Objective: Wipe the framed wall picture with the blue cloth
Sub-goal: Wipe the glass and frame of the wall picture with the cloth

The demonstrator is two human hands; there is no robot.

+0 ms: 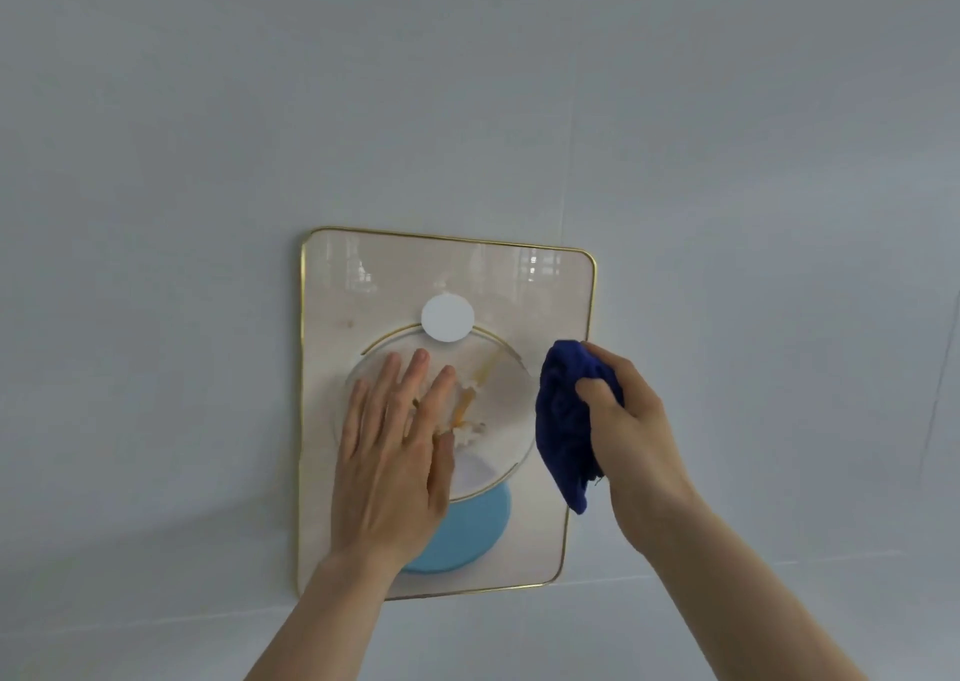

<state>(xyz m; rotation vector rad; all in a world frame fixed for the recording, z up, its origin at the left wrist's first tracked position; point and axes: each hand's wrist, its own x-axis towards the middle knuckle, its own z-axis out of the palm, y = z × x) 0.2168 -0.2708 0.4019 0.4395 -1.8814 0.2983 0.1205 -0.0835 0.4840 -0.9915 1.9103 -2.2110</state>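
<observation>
Here, a person's left hand (pixel 392 452) lies flat, fingers spread and holding nothing, against the glass of a framed wall picture (pixel 550 296) that hangs on a pale grey wall (pixel 156 161). The right hand (pixel 631 423) is closed around a bunched blue cloth (pixel 563 420), thumb across the front of the wad and fingers curled over its top; the cloth spills down below the fist and meets the picture's right-hand portion, just inside the thin gold frame edge (pixel 587 368). From the open left palm, a white disc (pixel 447 317) sits above the fingertips, near the picture's upper middle, and a light blue circle (pixel 467 535) in the artwork shows below and to the right of the wrist, partly covered by the heel of the hand. Between the two hands run orange streaks (pixel 470 394) and a fine gold ring (pixel 498 342) in the print, close beside the left fingertips and to the left of the cloth. Reflections of windows show in the glass above both hands. Both bare forearms rise from the lower edge of the view.
</observation>
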